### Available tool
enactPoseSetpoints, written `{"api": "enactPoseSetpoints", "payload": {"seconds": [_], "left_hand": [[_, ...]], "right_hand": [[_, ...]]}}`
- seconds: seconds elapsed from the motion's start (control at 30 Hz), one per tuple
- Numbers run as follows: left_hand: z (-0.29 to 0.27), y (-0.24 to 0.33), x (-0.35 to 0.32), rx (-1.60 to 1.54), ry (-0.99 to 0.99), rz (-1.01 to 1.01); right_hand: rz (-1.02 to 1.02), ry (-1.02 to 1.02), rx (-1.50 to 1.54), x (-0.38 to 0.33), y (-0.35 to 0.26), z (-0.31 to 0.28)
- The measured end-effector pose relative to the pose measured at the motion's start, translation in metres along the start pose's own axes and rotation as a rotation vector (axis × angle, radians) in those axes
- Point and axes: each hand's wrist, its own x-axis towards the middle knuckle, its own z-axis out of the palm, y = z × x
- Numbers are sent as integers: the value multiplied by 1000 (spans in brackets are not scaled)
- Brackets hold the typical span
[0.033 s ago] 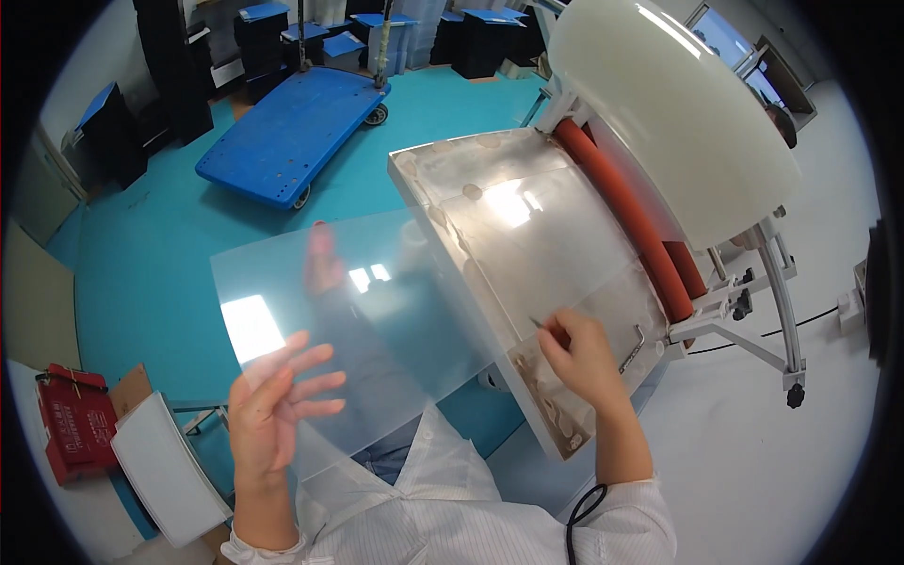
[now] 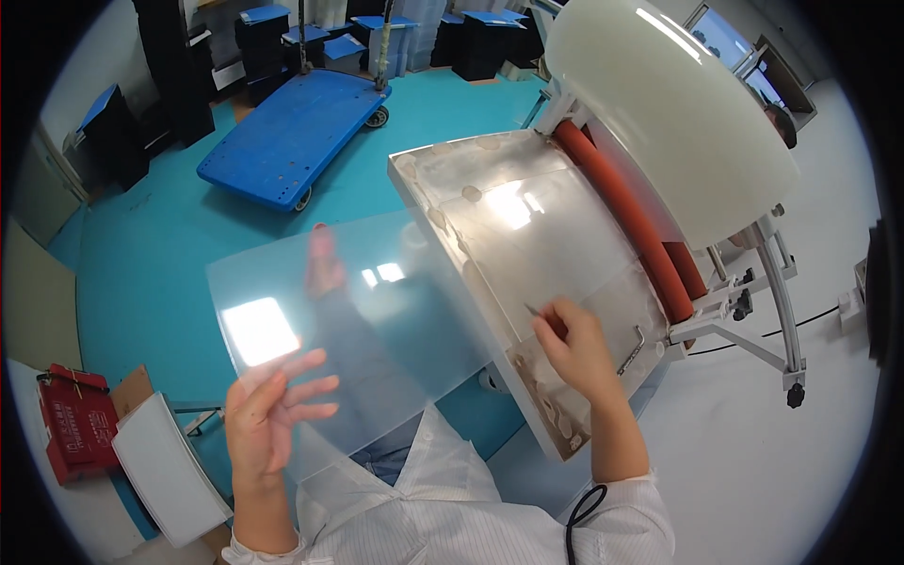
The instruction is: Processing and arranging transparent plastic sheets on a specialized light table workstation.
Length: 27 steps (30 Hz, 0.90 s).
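A large clear plastic sheet [image 2: 367, 325] stretches from the left edge of a metal tray-like bed [image 2: 556, 268] out over the floor. My left hand [image 2: 266, 414] holds the sheet by its left edge, thumb against it and the other fingers spread, partly seen through the plastic. Over the near part of the bed, my right hand [image 2: 576, 348] pinches a small thin pointed piece [image 2: 533, 310], too small to name. A bent metal hex key [image 2: 633, 350] lies on the bed right of that hand.
Orange-red rollers [image 2: 626, 221] run along the bed's right side under a big cream-coloured cover [image 2: 673, 122]. A blue platform trolley [image 2: 292, 137] stands at the far left. Near left are a red box [image 2: 85, 424] and a white-topped stool [image 2: 169, 471]. Black stacks [image 2: 113, 137] line the back.
My left hand and the sheet's left edge have shifted slightly left. My right hand has moved a little left and up with the small piece still pinched.
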Motion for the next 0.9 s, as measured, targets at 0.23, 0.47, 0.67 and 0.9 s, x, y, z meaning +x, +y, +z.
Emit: {"api": "enactPoseSetpoints", "payload": {"seconds": [0.23,0.47,0.67,0.9], "left_hand": [[-44,-8,-29,-38,149,32],[-37,-48,3,-34,194,-60],[-5,-93,45,-105,45,-153],[38,-116,68,-161,-93,-202]], "right_hand": [[-12,205,442,23,10,39],[-16,363,504,22,21,44],[-19,295,469,21,21,47],[-21,285,439,20,25,51]]}}
